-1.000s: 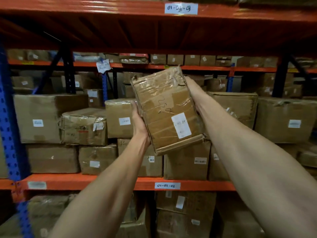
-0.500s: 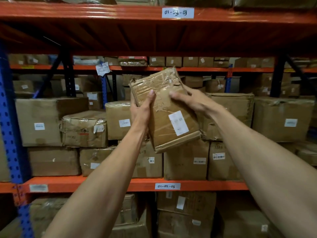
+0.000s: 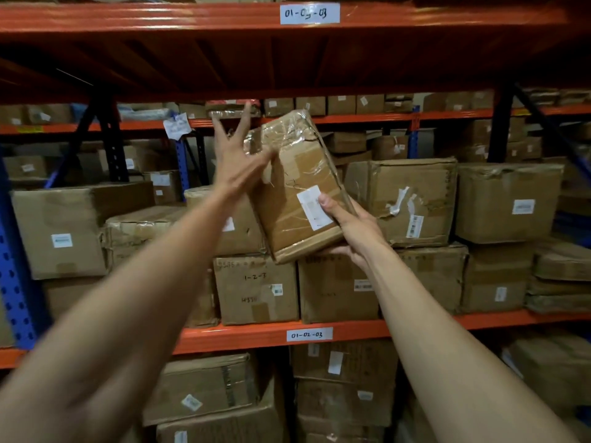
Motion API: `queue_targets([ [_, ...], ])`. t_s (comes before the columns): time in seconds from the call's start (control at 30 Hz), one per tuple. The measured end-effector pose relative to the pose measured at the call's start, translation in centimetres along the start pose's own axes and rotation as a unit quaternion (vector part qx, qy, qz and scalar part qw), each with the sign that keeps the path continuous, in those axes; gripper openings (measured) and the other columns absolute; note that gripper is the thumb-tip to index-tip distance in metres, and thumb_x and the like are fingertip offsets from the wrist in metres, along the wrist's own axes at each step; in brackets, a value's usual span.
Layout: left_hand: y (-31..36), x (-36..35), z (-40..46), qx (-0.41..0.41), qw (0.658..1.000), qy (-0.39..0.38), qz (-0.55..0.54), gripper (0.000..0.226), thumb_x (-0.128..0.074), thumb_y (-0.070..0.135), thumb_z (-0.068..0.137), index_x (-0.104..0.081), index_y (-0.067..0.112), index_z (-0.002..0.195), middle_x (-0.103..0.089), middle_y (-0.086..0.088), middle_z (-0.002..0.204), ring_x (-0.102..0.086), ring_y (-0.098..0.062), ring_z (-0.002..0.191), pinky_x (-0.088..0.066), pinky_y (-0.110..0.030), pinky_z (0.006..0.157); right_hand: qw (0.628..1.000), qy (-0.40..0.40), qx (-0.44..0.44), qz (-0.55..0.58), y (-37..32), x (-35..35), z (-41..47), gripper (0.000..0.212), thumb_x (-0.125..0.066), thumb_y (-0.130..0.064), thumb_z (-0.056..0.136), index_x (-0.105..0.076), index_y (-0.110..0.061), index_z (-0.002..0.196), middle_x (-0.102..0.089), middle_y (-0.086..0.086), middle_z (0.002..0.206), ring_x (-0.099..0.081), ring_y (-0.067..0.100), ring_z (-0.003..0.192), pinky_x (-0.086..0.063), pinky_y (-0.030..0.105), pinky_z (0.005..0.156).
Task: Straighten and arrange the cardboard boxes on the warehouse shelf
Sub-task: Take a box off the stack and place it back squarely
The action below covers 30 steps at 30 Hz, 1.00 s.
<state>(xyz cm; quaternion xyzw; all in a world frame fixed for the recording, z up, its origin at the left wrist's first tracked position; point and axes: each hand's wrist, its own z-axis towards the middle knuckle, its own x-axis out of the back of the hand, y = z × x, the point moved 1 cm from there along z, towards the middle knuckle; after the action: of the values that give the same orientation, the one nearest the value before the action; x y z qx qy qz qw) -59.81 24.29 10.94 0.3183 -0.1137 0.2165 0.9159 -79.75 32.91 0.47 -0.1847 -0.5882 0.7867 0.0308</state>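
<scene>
A small taped cardboard box [image 3: 297, 187] with a white label is held up tilted in front of the middle shelf. My right hand [image 3: 348, 225] grips its lower right corner, thumb on the label, fingers under the bottom edge. My left hand [image 3: 238, 158] is at the box's upper left edge with fingers spread wide; its thumb touches the box face. Stacked cardboard boxes [image 3: 256, 289] fill the shelf behind, one large torn box [image 3: 406, 199] just right of the held one.
Orange shelf beams cross above [image 3: 192, 17] and below [image 3: 415, 324], each with a white code label. A blue upright [image 3: 12, 251] stands at the left and a dark brace [image 3: 505, 123] at the right. More boxes [image 3: 342, 378] sit on the lower level.
My right hand slid from the box's upper face down to its lower right corner. My left hand let go of the left side and opened, fingers spread, near the top. The view shifted left.
</scene>
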Motion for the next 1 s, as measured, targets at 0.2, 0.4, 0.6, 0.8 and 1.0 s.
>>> queue_targets([
  [0.2,1.3,4.7,2.7,0.092,0.922,-0.284,0.245,0.124,-0.085,0.074,0.042,-0.044,0.036,0.152,-0.047,-0.007,0.153,-0.046,-0.037,0.138,-0.044,-0.059,0.110,0.999,-0.028,-0.012,-0.029,3.2,0.2,-1.4,0.110,-0.095,-0.057,0.059,-0.048,-0.045,0.157,-0.064,0.000,0.150,-0.070,0.024,0.122,-0.058,0.063,0.098],
  [0.4,-1.7,3.3,0.2,0.082,0.963,-0.253,0.042,0.068,-0.088,0.043,0.074,-0.059,0.032,0.135,-0.066,0.010,0.112,-0.065,-0.011,0.101,-0.059,-0.029,0.070,0.996,-0.021,0.037,-0.073,3.0,0.7,-0.8,0.116,-0.095,-0.062,0.048,-0.052,-0.045,0.154,-0.056,0.001,0.159,-0.053,0.027,0.143,-0.042,0.059,0.119],
  [0.6,-2.9,1.8,-1.6,0.132,0.966,-0.180,-0.131,0.060,-0.084,0.048,0.078,-0.061,0.028,0.130,-0.070,-0.001,0.113,-0.072,-0.019,0.098,-0.062,-0.032,0.072,0.963,-0.040,0.118,-0.237,-6.3,3.1,1.4,0.080,-0.091,-0.040,0.076,-0.060,-0.030,0.149,-0.056,0.004,0.156,-0.060,0.022,0.130,-0.054,0.037,0.107],
  [0.8,-8.1,-3.1,-10.5,0.266,0.914,-0.107,-0.288,0.092,-0.089,0.060,0.063,-0.060,0.014,0.137,-0.073,-0.010,0.124,-0.073,-0.025,0.107,-0.061,-0.049,0.092,0.870,-0.109,0.093,-0.471,-7.7,2.7,4.4,0.083,-0.091,-0.061,0.066,-0.063,-0.045,0.142,-0.058,0.007,0.148,-0.056,0.031,0.131,-0.047,0.058,0.113],
  [1.0,-11.7,-6.5,-14.5,0.320,0.904,-0.084,-0.270,0.070,-0.081,0.037,0.087,-0.051,0.016,0.147,-0.069,-0.007,0.130,-0.070,-0.016,0.101,-0.056,-0.030,0.077,0.837,-0.109,0.102,-0.527,-1.7,3.4,6.4,0.076,-0.092,-0.061,0.068,-0.064,-0.055,0.138,-0.054,-0.003,0.157,-0.046,0.028,0.146,-0.041,0.048,0.119],
])
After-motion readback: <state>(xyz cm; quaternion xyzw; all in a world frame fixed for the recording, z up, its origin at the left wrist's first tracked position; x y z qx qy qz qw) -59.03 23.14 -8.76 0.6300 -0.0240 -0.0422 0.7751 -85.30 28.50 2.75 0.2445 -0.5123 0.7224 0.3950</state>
